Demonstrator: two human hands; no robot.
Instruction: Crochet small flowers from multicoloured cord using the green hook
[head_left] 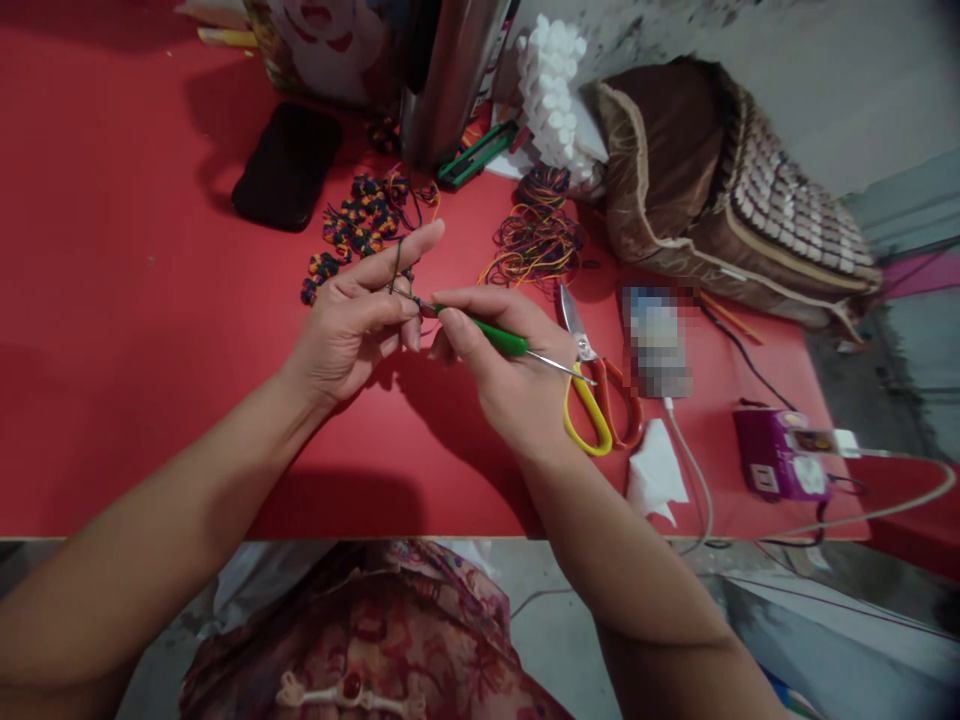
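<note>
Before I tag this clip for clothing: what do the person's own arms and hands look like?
The left hand and right hand are slender, with no gloves, rings, watch or bracelet showing. The left forearm and right forearm show no sleeves, markings or cables.

Red tabletop [135,400]. Far left: 1 black phone [287,165], lying flat. Far centre: 1 metallic cylinder [459,75]; 1 green-edged object [478,157] at its foot. Right: 1 brown fabric item [667,140]; 1 pixelated device [656,345], white cable [694,465] attached; white tissue [655,468] nearby; 1 purple box [756,440].
</note>
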